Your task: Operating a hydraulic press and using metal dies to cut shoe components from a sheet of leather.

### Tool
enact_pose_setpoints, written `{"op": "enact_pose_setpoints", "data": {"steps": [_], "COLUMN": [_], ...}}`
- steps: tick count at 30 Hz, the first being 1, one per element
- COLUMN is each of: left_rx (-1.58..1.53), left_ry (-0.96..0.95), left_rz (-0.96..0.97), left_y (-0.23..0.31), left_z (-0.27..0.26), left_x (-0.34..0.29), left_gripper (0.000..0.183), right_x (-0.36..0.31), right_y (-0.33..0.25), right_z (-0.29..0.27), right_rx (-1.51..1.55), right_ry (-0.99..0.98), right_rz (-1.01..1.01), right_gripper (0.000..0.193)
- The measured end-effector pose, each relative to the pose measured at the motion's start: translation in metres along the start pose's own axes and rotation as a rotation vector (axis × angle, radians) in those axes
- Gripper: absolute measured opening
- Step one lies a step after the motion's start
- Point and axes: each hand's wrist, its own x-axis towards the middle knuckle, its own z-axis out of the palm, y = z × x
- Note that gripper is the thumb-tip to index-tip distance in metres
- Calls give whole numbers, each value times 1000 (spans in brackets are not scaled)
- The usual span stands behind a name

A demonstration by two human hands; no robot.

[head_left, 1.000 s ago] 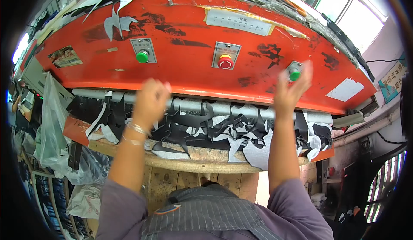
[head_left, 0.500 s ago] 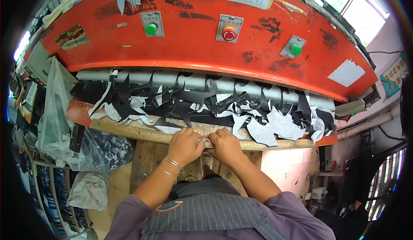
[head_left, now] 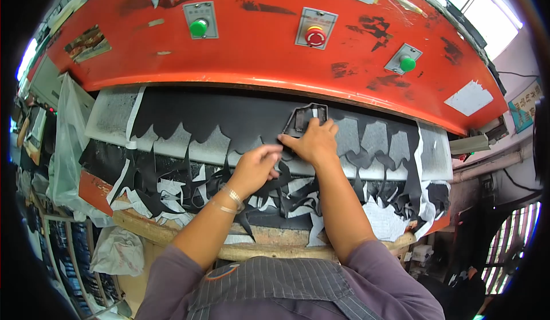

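My right hand (head_left: 316, 143) grips the near edge of a metal cutting die (head_left: 302, 120), a narrow-walled outline frame. The die lies on the dark sheet material (head_left: 229, 108) spread over the pale cutting board (head_left: 106, 114). To the die's lower left is my left hand (head_left: 255, 168), fingers loosely bent and apart, with nothing visible in them. It hovers over the sheet's jagged cut edge. Dark and grey-white scraps (head_left: 157, 197) hang below both hands along the front of the bed.
A red press beam (head_left: 252, 56) spans the far side, carrying two green buttons (head_left: 199, 28) and a red knob (head_left: 315, 36). A worn wooden rail (head_left: 281, 238) edges the front. At left hangs a clear plastic bag (head_left: 69, 148), above a white sack (head_left: 117, 251).
Both hands have left the wooden rail and reached forward over the board. My right hand has taken hold of the die. More of the board and dark sheet now shows under the beam.
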Motion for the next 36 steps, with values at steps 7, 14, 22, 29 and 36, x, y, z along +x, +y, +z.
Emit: {"op": "enact_pose_setpoints", "data": {"steps": [7,14,22,29,36], "left_rx": [252,637,852,691,854], "left_ry": [-147,83,-666,380,513], "left_rz": [305,497,464,473,449], "left_y": [-7,-21,-41,-12,-34], "left_z": [13,25,55,-53,-61], "left_x": [56,39,-66,-25,23], "left_gripper": [84,29,41,50,78], "right_x": [-7,-79,-29,-7,-27], "right_y": [83,98,-17,-64,-28], "right_z": [19,14,-23,50,89], "right_rx": [960,1133,511,130,379], "right_ry": [-229,-262,-101,130,313], "right_rz": [-146,-338,-235,-227,-316], "right_gripper": [69,78,78,79,70]}}
